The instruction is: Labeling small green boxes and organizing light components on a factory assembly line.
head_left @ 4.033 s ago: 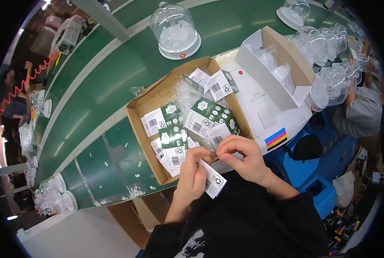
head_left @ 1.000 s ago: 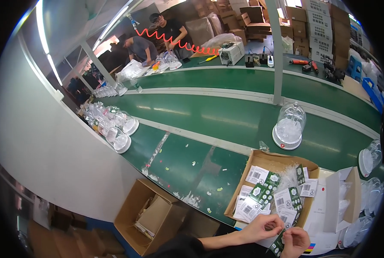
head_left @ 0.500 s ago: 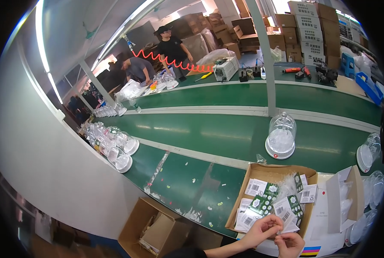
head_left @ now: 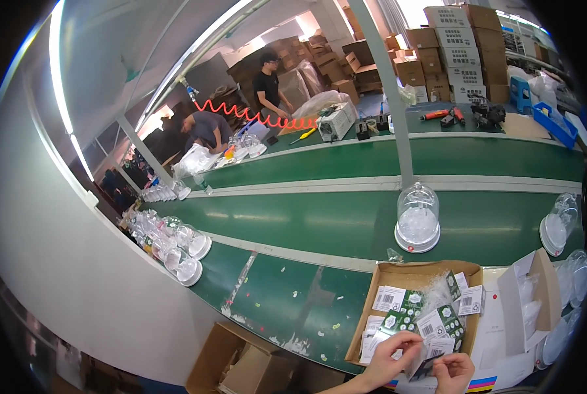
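Note:
Low at the right, both my hands are over the near edge of a shallow cardboard box (head_left: 398, 270). My right hand (head_left: 454, 374) pinches a small dark card (head_left: 427, 365) that hangs tilted between my hands. My left hand (head_left: 396, 358) is closed beside it, thumb and finger together; anything in that pinch is too small to make out. Inside the box lie several green-and-white printed cards (head_left: 431, 324), with a tangle of thin clear plastic strands (head_left: 440, 289) on top of them.
A clear dome on a white base (head_left: 417, 220) stands on the green conveyor (head_left: 306, 220); another dome (head_left: 556, 226) leans farther right. Several bagged domes (head_left: 175, 240) crowd the left. A white open box (head_left: 528, 302) stands beside the card box. An open carton (head_left: 241, 358) is below. Two people work beyond.
My hands have moved slightly apart, and a dark card now shows between them. The view has shifted a little. In the background, the standing person has turned to the right.

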The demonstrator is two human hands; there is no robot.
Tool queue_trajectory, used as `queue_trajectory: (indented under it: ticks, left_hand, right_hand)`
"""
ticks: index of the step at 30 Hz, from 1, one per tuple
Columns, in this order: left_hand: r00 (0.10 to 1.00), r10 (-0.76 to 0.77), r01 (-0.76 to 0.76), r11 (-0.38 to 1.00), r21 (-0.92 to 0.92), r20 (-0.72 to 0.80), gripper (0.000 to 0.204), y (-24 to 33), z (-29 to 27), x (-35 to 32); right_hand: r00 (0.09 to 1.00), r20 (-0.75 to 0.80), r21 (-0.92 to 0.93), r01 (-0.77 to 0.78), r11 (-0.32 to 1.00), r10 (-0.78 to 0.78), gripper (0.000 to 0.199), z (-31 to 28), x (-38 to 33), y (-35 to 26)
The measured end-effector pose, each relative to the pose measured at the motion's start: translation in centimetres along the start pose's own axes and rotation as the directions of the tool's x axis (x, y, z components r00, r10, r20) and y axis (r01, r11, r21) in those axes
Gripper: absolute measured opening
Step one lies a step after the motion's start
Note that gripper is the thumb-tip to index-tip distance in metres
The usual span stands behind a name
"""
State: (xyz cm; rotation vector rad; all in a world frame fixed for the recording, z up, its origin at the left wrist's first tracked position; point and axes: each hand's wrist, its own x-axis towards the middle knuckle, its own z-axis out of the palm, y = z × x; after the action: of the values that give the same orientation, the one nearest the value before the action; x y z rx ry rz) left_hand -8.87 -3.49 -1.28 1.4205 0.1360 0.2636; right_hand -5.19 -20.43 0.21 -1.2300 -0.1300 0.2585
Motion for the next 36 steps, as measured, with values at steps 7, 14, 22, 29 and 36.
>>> queue_trajectory:
  ticks: [7,14,22,29,36]
  left_hand:
    - [0.999,-0.03,0.034,0.984,-0.176,0.024,0.035,-1.7,-0.7,-1.5]
    - [0.995,-0.094,0.095,0.992,-0.079,0.01,0.023,3.0,2.3,-1.0]
    - [0.991,-0.062,0.073,0.994,-0.083,0.121,0.031,1.1,2.1,-1.2]
    - [0.927,-0.07,0.179,0.947,-0.268,0.369,0.028,1.3,1.0,-0.4]
    - [0.98,-0.082,0.116,0.975,-0.191,0.179,0.038,2.6,0.7,-1.1]
  right_hand:
    - [1.0,0.002,0.04,-0.022,0.999,0.022,0.019,0.7,0.2,-0.7]
    - [0.995,0.059,-0.041,0.077,0.996,-0.075,0.02,-0.3,0.1,-0.4]
    - [0.977,0.119,-0.1,0.187,0.977,-0.175,0.021,-0.4,-0.2,-0.7]
    - [0.95,0.164,-0.226,0.297,0.928,-0.265,0.016,0.5,-0.1,-2.2]
    - [0.974,0.167,-0.069,0.165,0.984,-0.152,0.017,1.1,0.4,-1.5]
